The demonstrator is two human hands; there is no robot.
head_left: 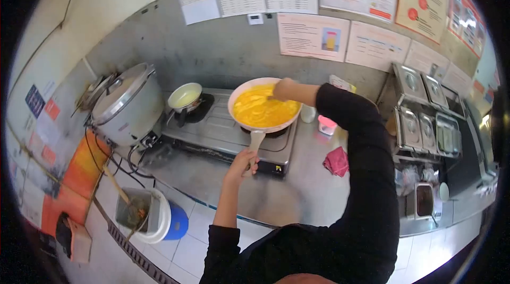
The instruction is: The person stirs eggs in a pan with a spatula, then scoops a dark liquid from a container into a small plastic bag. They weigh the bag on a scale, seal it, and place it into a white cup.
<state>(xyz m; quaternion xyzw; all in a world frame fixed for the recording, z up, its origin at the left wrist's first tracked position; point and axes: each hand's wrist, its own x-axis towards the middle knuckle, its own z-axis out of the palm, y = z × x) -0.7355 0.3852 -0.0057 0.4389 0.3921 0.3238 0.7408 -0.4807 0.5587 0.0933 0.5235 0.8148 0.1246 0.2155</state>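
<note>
clasping the pan handle [257, 139], left fingers [254, 168] curl round; whether blurred right fingers [277, 92] grasp anything, i cannot tell.

Bright, diffuse light; glare on steel counter [317, 195], fisheye curve, black edges, R hand [287, 91] blurred

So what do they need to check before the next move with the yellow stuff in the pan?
1. Left hand gripping the handle: ok.
2. Pan sitting over its burner: ok.
3. Yellow food inside the rim: ok, none seen spilled.
4. Right hand has a good grip on a tool: cannot tell, it's blurry.
5. Pink cloth off the stove: ok.
6. Flame at the right height: cannot tell, it's hidden.
</note>
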